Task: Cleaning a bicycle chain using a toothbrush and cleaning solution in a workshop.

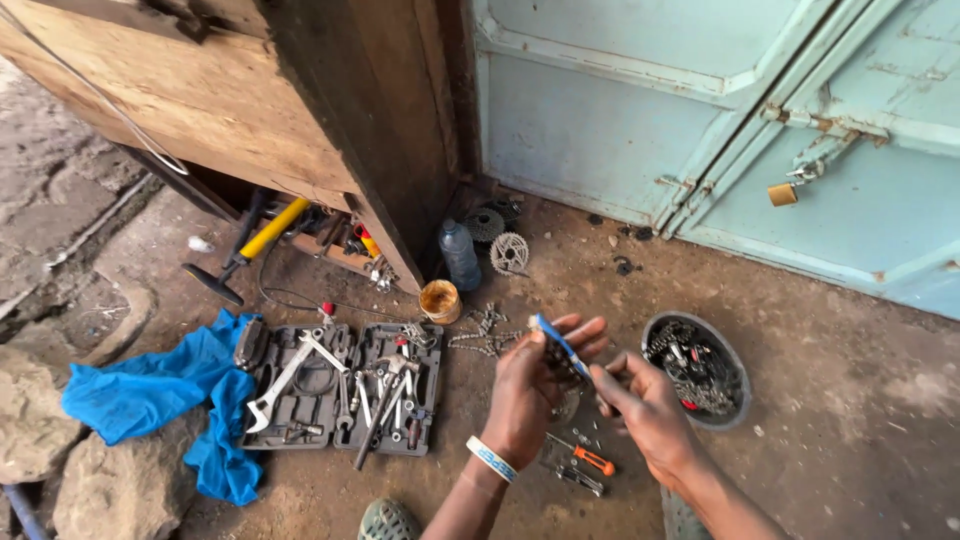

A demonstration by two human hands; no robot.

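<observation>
My left hand point(535, 385) is raised over the dirt floor and grips a blue-handled tool point(560, 345) together with a dark metal part I cannot make out. A light band sits on that wrist. Just to the right, my right hand point(640, 405) pinches something small and dark at its fingertips, close against the left hand's fingers. Under both hands lie an orange-handled screwdriver point(592, 460) and small metal bits. A round dark bowl point(735, 365) full of chain pieces and metal parts stands right of my hands.
An open grey tool case point(340, 390) with wrenches lies left, beside a blue cloth point(160, 385). A yellow pump point(270, 232), plastic bottle point(459, 255), sprockets point(509, 252), small yellow pot point(439, 300) and loose chain point(480, 335) lie near a wooden cabinet point(250, 90). Pale blue metal doors point(700, 110) with a padlock point(782, 194) stand behind.
</observation>
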